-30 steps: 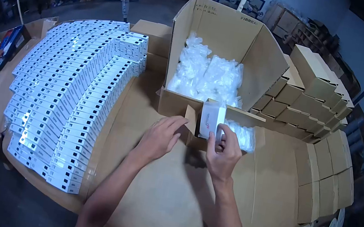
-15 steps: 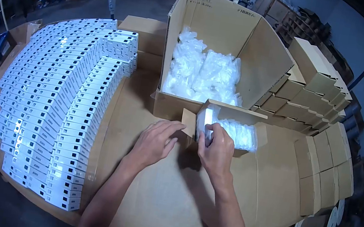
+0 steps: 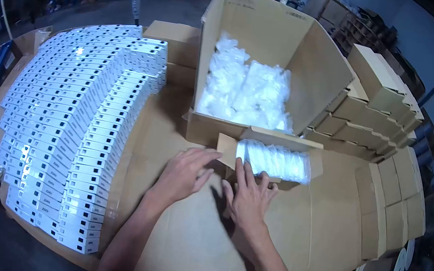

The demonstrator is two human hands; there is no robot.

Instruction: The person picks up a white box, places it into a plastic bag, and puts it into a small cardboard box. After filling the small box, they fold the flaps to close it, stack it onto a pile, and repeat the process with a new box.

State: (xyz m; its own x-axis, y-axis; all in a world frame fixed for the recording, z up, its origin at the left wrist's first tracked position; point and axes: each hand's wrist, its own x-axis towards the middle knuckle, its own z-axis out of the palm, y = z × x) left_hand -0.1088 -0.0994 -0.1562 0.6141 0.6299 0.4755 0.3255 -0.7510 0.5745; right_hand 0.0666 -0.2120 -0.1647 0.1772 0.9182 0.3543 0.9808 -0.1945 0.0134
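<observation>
A small cardboard box [image 3: 281, 138] stands open in front of me, holding a row of white pieces in clear plastic wrap [image 3: 276, 161]. My left hand [image 3: 186, 172] is at the left side of this box, fingertips against its raised side flap [image 3: 228, 150], thumb held apart. Across the front edge of the box lies my right hand [image 3: 250, 197], its fingers spread. Its fingertips touch the left part of the wrapped row, and nothing is gripped in it. The lower front of the box is partly hidden by that hand.
Behind stands a large carton [image 3: 319, 75] with many clear plastic-wrapped pieces [image 3: 247, 92]. Rows of stacked white boxes [image 3: 58, 120] fill the left of the cardboard-covered table [image 3: 175, 249]. Brown boxes [image 3: 369, 115] are piled at the right, with more [image 3: 391, 193] near the edge.
The white piece that stood up at the left end of the small box is now down in the row. My right hand has let go and spread its fingers lower down.
</observation>
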